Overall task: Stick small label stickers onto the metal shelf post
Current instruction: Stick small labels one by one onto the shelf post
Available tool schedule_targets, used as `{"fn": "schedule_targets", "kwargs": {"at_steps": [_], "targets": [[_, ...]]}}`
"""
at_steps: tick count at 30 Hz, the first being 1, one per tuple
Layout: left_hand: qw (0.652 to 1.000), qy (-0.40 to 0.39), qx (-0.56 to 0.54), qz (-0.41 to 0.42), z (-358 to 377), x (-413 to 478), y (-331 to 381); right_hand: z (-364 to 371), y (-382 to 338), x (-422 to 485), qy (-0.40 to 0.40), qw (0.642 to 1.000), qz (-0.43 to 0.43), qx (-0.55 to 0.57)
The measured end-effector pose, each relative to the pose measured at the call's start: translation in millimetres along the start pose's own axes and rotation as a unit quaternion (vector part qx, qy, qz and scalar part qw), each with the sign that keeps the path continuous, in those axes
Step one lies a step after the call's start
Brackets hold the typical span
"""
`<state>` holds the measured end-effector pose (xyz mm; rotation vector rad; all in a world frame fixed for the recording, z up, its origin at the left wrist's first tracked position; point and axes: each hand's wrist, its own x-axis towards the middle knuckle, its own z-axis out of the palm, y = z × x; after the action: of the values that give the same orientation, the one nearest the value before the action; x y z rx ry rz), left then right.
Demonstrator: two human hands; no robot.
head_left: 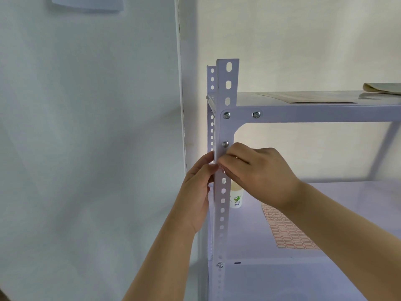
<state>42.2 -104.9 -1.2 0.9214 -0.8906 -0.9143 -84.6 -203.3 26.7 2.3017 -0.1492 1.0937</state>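
Note:
The white perforated metal shelf post (225,131) stands upright in the middle of the view, bolted to the shelf frame. My left hand (198,187) wraps the post's left edge from the side, thumb against its front. My right hand (253,170) comes from the right, its fingertips pinched against the post's front face just below a bolt. A small label sticker (221,168) shows as a sliver between the fingertips of both hands, mostly hidden. A sheet of red-bordered label stickers (286,231) lies flat on the middle shelf, under my right forearm.
A white paper cup with green print (236,197) stands on the middle shelf (260,246) just behind the post. Papers (308,97) and a folded sheet (382,88) lie on the top shelf. A pale wall is at left, with a corner strip beside the rack.

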Motion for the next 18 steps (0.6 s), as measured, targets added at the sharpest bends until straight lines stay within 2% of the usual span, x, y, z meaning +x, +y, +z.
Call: {"fn": "schedule_targets", "kwargs": {"at_steps": [5,14,18], "targets": [[1.000,-0.016,0.024,0.001,1.0,-2.8,4.0,-5.5,5.1,10.0,-0.029,0.994,-0.081,-0.067],[0.999,-0.003,0.038,-0.003,-1.3,-0.5,0.3,-2.4,9.1,19.3,-0.052,0.989,-0.105,-0.086],[0.999,0.014,0.037,-0.008,0.0,-1.9,2.0,0.0,14.8,15.1,-0.060,0.989,-0.119,-0.060]]}}
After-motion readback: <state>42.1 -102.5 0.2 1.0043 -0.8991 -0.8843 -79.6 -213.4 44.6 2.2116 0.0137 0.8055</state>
